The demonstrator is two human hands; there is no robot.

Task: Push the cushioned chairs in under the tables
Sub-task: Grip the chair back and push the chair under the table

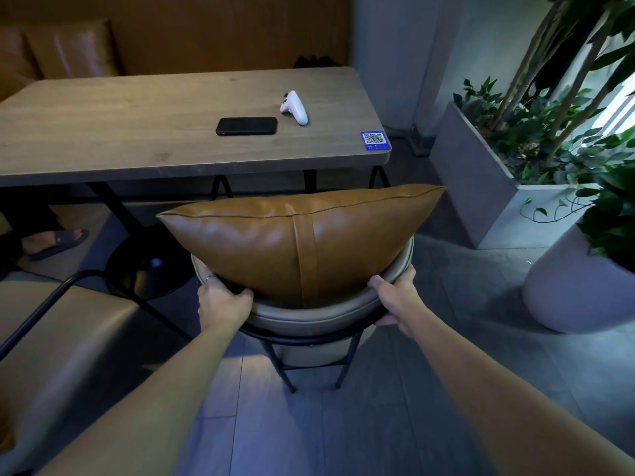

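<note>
Chair at 12 o'clock from both hands, counter straight beyond it.
The left hand and right hand clamp the chair backrest equally near; the counter edge runs 9-to-3.

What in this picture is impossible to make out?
Head view only:
- Chair seat and front legs: hidden behind the tan cushion, so how far under the table it sits is unclear.
- QR sticker: too small to read.
- Sandalled foot under the table: its owner is cut off at the left edge.
- Phone: screen dark.
</note>
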